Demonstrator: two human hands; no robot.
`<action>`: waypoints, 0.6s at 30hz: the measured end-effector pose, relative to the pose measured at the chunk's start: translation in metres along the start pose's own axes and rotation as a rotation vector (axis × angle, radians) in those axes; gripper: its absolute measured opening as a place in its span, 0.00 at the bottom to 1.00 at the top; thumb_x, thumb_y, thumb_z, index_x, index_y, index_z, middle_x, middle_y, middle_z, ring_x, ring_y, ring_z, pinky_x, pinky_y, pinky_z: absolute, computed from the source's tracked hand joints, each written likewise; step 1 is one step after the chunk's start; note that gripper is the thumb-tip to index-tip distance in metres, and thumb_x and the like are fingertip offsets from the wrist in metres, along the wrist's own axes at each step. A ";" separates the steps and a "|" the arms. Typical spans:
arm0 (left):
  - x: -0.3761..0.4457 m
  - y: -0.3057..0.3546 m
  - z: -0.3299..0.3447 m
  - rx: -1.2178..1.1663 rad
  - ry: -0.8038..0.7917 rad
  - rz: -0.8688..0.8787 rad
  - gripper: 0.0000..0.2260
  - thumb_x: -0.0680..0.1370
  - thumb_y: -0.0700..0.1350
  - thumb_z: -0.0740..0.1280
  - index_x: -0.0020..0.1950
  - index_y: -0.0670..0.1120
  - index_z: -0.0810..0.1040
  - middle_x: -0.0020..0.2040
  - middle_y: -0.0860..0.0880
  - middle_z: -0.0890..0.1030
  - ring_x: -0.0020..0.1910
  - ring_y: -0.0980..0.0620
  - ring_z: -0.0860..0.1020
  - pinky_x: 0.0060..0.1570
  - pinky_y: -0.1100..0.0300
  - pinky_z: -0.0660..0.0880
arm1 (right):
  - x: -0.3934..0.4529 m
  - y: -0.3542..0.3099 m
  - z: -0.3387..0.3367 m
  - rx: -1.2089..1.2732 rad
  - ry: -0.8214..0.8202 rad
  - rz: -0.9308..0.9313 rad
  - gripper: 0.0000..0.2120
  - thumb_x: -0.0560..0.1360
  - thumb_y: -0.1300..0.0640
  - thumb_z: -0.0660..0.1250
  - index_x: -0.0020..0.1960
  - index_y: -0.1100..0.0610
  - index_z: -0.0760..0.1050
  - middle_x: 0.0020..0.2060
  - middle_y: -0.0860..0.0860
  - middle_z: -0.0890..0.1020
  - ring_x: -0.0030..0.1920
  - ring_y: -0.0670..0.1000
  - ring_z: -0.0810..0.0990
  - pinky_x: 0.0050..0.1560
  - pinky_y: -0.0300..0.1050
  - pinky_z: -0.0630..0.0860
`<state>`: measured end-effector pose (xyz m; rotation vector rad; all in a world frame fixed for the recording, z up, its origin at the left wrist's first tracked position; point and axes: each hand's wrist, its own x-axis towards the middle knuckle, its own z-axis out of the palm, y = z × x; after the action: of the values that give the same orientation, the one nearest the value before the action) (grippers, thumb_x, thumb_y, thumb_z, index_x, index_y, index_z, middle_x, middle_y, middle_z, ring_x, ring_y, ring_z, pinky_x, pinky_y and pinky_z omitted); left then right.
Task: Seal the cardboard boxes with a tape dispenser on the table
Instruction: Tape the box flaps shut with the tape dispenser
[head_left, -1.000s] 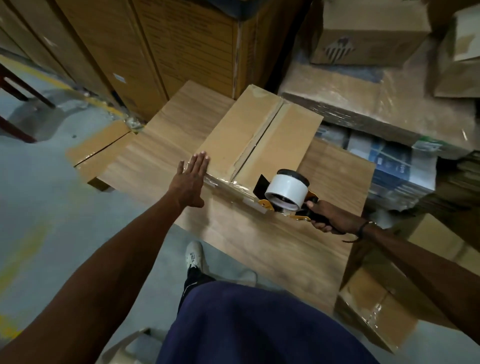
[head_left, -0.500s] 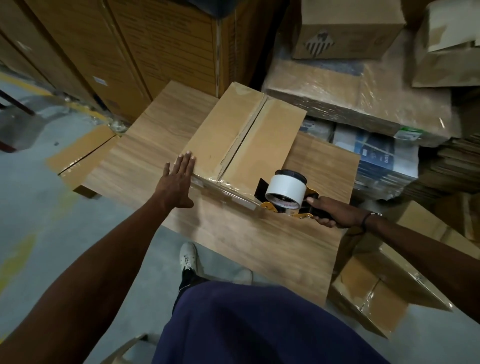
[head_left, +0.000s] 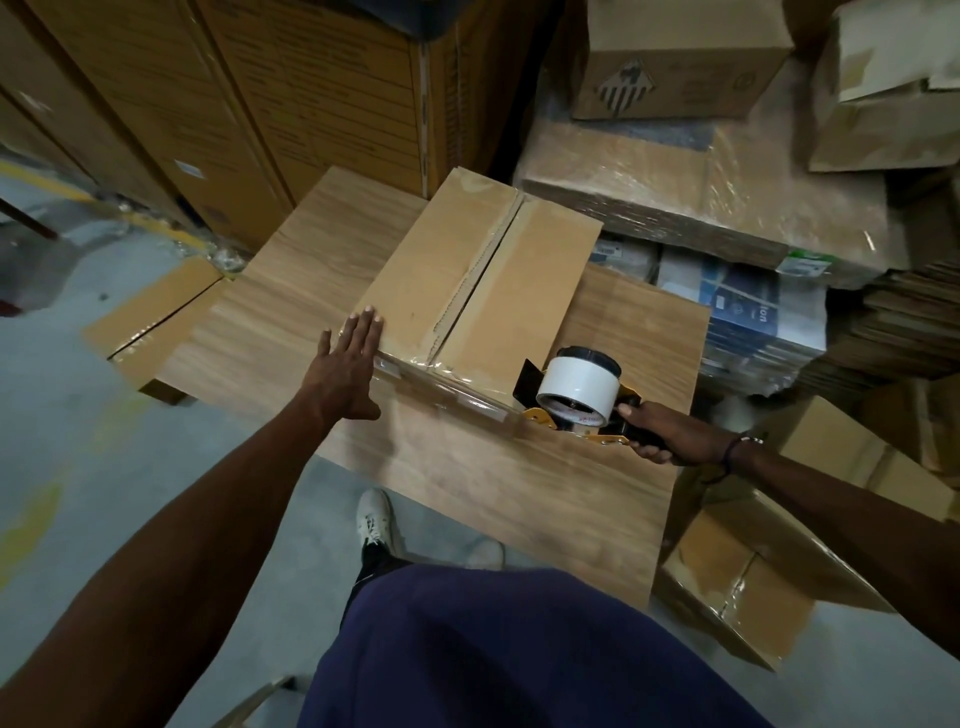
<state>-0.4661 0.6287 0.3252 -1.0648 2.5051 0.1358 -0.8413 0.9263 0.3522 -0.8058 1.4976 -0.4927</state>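
Both hands are at the cardboard box (head_left: 483, 291) on my counter (head_left: 467, 478): my left hand (head_left: 347, 364) lies flat, fingers straight, against its near left corner, and my right hand (head_left: 670, 432) grips the tape dispenser (head_left: 576, 397) by its handle at the near right corner. Clear tape runs along the box's near edge; the top seam looks untaped.

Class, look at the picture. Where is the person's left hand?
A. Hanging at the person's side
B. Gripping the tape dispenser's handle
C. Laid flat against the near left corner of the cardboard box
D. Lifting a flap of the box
C: the left hand lies with straight fingers against the near left corner of the cardboard box, while the right hand grips the tape dispenser.
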 end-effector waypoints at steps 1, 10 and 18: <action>0.001 0.000 0.001 -0.002 0.002 0.003 0.67 0.67 0.64 0.79 0.82 0.41 0.32 0.83 0.42 0.33 0.83 0.41 0.38 0.79 0.38 0.46 | 0.000 -0.002 0.000 0.002 -0.006 0.000 0.28 0.84 0.36 0.53 0.44 0.61 0.70 0.29 0.52 0.65 0.25 0.45 0.61 0.25 0.34 0.61; 0.007 -0.001 0.009 0.006 0.021 0.029 0.66 0.67 0.63 0.79 0.83 0.41 0.33 0.84 0.42 0.34 0.84 0.40 0.39 0.79 0.38 0.46 | 0.000 -0.010 -0.005 -0.064 -0.010 0.043 0.36 0.73 0.25 0.55 0.45 0.61 0.70 0.28 0.49 0.65 0.26 0.45 0.59 0.26 0.34 0.61; 0.012 -0.004 0.017 0.002 0.041 0.044 0.66 0.67 0.62 0.79 0.83 0.41 0.33 0.84 0.42 0.34 0.83 0.41 0.38 0.80 0.38 0.46 | 0.003 -0.004 -0.003 -0.036 0.023 0.040 0.37 0.74 0.25 0.54 0.45 0.61 0.71 0.28 0.50 0.65 0.25 0.46 0.59 0.25 0.35 0.61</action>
<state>-0.4656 0.6220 0.3049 -1.0214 2.5658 0.1255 -0.8434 0.9210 0.3540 -0.7986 1.5446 -0.4474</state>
